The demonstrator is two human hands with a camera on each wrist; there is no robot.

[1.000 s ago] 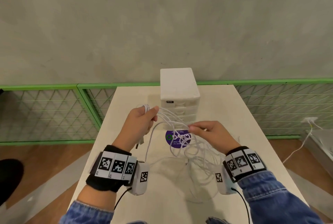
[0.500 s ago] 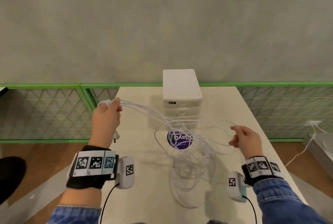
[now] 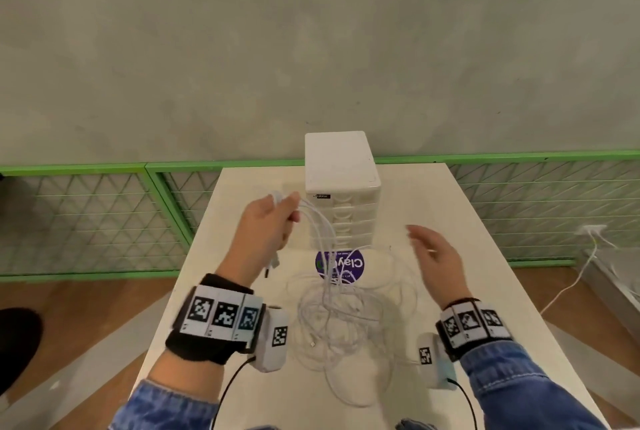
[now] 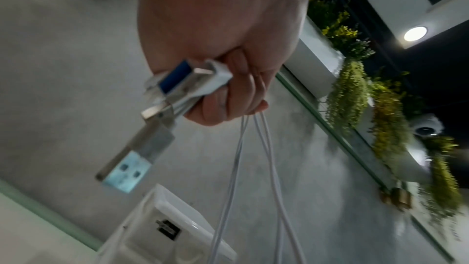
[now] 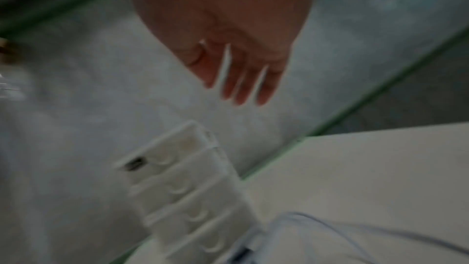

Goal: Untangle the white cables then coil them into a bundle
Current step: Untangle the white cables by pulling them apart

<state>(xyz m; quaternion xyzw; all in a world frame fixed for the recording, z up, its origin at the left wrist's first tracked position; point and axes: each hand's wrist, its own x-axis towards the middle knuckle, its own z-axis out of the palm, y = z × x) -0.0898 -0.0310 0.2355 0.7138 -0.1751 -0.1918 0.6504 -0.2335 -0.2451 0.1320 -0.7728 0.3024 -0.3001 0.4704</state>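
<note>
A tangle of thin white cables (image 3: 343, 322) lies in loose loops on the cream table (image 3: 450, 208). My left hand (image 3: 273, 221) is raised above the table's left side and grips a bunch of cable ends; strands run from it down to the tangle. In the left wrist view the curled fingers (image 4: 228, 91) hold several USB plugs (image 4: 127, 170), and white cables (image 4: 253, 168) hang below. My right hand (image 3: 433, 253) hovers over the table's right side with straight fingers and holds nothing. The right wrist view is blurred but shows its fingers (image 5: 241, 83) spread.
A white small-drawer cabinet (image 3: 341, 187) stands at the table's far middle, right behind the cables. A purple round sticker (image 3: 341, 265) lies under the strands. Green mesh fencing (image 3: 86, 218) runs behind the table. Another white cord (image 3: 571, 284) hangs at the right.
My right hand has let go of the strand it pinched and opened, moving inward. My left hand has swung back toward the cabinet with the cable ends; the loops have dropped onto the table.
</note>
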